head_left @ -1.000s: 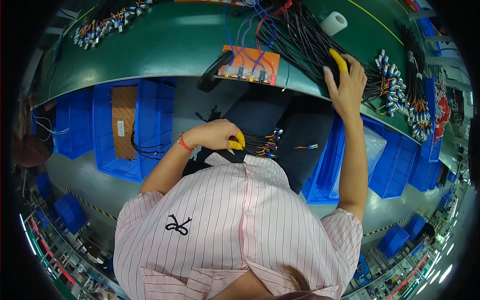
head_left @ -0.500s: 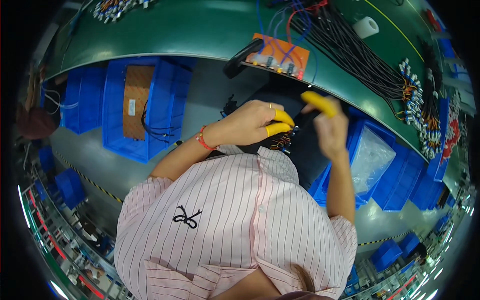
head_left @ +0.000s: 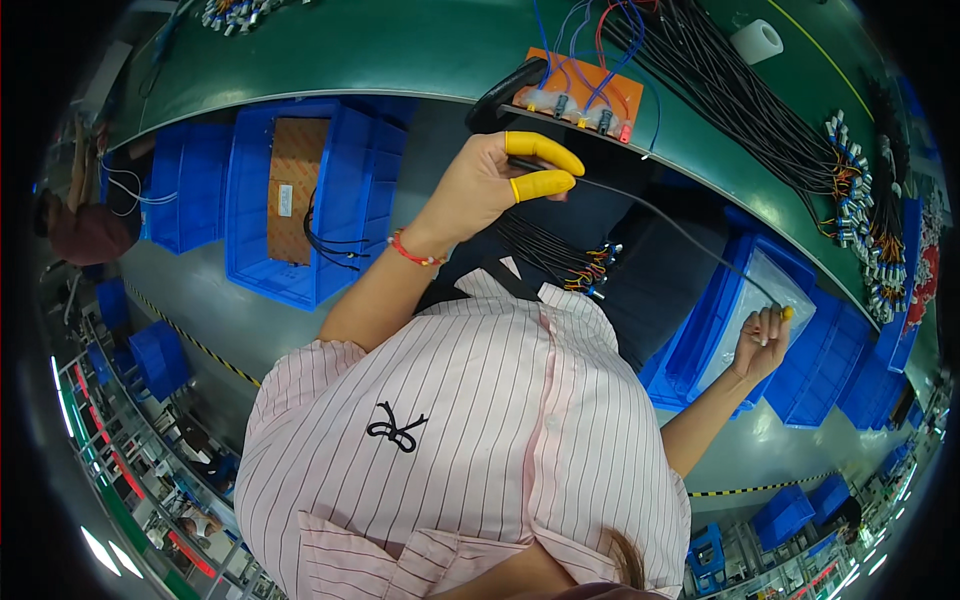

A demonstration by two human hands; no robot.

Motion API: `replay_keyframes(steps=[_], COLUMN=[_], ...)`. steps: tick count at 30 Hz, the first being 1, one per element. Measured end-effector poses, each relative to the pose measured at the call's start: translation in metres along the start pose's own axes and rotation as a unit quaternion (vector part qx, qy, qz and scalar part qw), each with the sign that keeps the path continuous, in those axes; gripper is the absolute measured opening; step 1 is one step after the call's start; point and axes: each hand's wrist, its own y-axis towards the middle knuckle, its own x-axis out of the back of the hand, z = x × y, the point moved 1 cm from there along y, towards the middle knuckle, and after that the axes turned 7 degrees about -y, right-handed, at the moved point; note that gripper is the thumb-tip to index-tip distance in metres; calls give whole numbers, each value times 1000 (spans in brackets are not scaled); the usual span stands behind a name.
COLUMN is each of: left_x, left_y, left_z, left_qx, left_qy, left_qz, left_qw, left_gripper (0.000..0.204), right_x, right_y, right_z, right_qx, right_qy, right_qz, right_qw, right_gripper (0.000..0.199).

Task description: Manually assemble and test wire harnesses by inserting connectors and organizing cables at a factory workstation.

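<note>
My left hand, with yellow finger cots on two fingers, pinches one end of a thin black cable just below the edge of the green workbench. The cable runs taut to the right and down to my right hand, which grips its other end beside a blue bin. A bundle of black wires with coloured connectors lies on my lap between the two hands. An orange test board with red and blue leads sits on the bench just above my left hand.
A big heap of black cables and a white tape roll lie on the bench. Rows of connectors line its right edge. Blue bins stand on the floor at left, one holding a brown board. Another person sits at far left.
My right hand came off the bench's cable heap and swung down and right, drawing one black cable out taut. My left hand rose from my lap toward the bench edge, holding the cable's other end.
</note>
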Motion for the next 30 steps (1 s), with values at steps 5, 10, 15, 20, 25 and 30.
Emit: replay_keyframes(steps=[5,10,15,20,25,30], left_x=[-14,-26,-23,-17,-14,-9], left_y=[-3,-4,-4,-2,-2,5], left_z=[25,22,21,27,30,44], left_qx=[-18,-31,-42,-16,19,67], left_qy=[-313,-364,-327,-342,-340,-326], left_qz=[58,55,101,92,63,-9], left_qw=[948,929,939,935,938,943], left_gripper=[30,35,37,39,35,30], right_x=[14,23,29,-23,-60,-82], right_y=[16,27,30,28,32,37], right_z=[-21,-43,-45,-65,-97,-120], right_qx=[4,-11,-83,-71,-71,-39], right_qy=[257,144,118,42,-36,-97], right_qz=[-8,-199,-24,-75,-111,-30], right_qw=[966,969,989,994,991,994], right_gripper=[16,18,23,17,13,12])
